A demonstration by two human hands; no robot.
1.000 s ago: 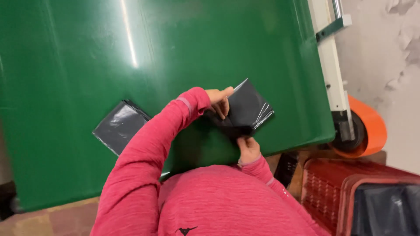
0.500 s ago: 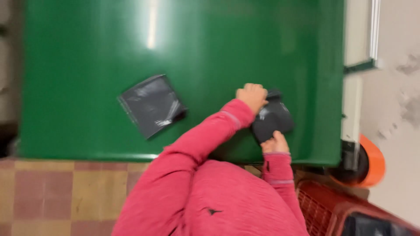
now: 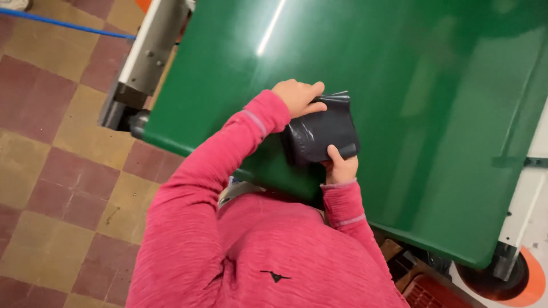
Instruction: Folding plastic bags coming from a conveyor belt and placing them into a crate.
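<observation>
A dark grey plastic bag (image 3: 321, 136), folded or rolled into a thick packet, lies on the green desk (image 3: 399, 85) between the two hands, near the desk edge closest to the person. The left hand (image 3: 298, 97) grasps the far top corner of the bag, with the fingers curled over its upper edge. The right hand (image 3: 341, 166) grasps the near lower corner, the thumb pressing on top of the plastic. Both hands are closed on the bag, and it rests on the desk surface under them.

Both arms wear pink sleeves (image 3: 228, 154). The green surface is shiny and a bright stripe of light runs across it, beyond the left hand. To the left of the left hand is a grey metal frame (image 3: 145, 57) at the desk's end, and below it a tiled floor (image 3: 51, 165) in red and yellow squares. Below and right of the right hand, past the desk's edge, an orange wheel (image 3: 522, 282) and part of a red crate (image 3: 428, 291) are visible.
</observation>
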